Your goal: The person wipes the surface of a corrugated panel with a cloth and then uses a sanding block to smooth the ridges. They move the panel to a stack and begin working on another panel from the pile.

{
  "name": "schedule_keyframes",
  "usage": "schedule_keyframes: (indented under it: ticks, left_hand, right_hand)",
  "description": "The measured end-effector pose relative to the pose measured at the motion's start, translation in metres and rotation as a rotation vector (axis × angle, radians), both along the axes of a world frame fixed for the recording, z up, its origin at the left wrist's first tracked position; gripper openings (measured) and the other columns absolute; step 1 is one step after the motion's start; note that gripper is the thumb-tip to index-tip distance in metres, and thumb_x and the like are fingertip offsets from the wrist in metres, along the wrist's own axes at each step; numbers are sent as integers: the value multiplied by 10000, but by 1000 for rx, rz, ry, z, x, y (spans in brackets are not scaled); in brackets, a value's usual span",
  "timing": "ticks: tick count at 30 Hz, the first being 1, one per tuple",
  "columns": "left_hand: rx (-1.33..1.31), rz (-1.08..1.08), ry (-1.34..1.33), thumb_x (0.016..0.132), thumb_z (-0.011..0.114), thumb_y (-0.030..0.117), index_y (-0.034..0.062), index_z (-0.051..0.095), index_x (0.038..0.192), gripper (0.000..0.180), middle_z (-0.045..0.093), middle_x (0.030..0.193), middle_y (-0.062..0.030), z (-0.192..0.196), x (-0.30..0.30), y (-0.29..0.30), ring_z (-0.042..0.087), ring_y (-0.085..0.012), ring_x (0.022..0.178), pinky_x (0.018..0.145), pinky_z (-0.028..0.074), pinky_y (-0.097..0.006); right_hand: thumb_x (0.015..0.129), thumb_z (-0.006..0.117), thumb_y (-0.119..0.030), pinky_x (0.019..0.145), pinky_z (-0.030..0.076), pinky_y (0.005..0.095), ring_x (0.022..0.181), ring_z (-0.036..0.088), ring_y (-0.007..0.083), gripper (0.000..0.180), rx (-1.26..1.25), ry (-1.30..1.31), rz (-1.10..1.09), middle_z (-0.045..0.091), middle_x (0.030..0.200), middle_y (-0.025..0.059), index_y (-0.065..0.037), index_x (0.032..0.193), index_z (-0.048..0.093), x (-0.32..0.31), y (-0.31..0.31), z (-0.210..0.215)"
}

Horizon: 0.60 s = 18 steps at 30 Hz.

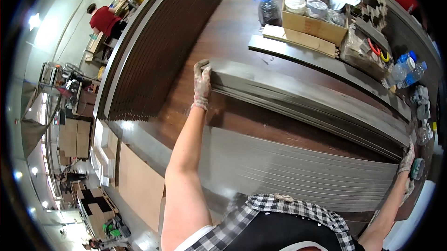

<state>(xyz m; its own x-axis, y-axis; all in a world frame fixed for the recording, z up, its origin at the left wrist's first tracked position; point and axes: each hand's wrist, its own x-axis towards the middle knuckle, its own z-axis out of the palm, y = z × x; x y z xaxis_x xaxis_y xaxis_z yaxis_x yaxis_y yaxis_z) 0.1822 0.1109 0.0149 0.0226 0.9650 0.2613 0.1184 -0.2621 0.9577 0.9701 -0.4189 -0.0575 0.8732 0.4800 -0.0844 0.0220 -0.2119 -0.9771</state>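
Note:
A stack of long grey planks (298,91) spans the brown table (191,71) in front of me, held at both ends. My left hand (202,83), in a stained work glove, is closed round the stack's left end. At the far right end my right hand (408,158), gloved too, grips the same planks; its fingertips are partly hidden. Nearer to my body lies a fanned row of several grey planks (288,167), overlapping with their long edges showing. A single dark plank (326,67) lies beyond the held stack.
Tall stacked planks (156,41) rise on the left. At the back stand a cardboard box (312,25) of containers, a blue-capped jug (268,11), short boards (300,40) and red-and-yellow-handled scissors (378,50). Water bottles (400,72) stand at right. A co-worker in red (106,21) works far left.

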Motion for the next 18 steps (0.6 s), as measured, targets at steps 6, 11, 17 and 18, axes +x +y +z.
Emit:
schedule_keyframes:
  ticks: [6,11,17,18]
  left_hand:
    - [-124,-34,-22,933,526,180,106,481,1261,339,536,1173,-55,-33,-38,-10,513,-175,1074,942,423,-327]
    - [-447,4,14,941,536,216,192,483,1250,315,520,1169,25,17,-25,-41,504,-102,968,811,429,-279]
    - [-392,-108,225,960,526,277,202,473,1336,387,500,1273,8,22,-13,-21,522,-137,1054,762,453,-269]
    - [-288,-198,316,959,527,278,190,479,1349,403,496,1299,1,16,-28,-17,533,-146,1084,763,462,-268]
  right_hand:
    - [937,498,-279,1026,350,326,1206,478,203,454,-113,-11,66,532,1302,69,-49,1327,511,11,-24,3]
    - [901,543,-258,968,360,305,1172,463,143,475,-156,42,131,519,1306,-19,-121,1354,500,5,-30,15]
    - [963,470,-326,1103,265,323,1325,379,198,513,-289,-53,174,467,1409,72,-60,1401,453,-33,7,32]
    - [956,480,-318,1109,257,323,1339,367,207,510,-299,-34,166,460,1419,74,-49,1389,465,-41,21,23]
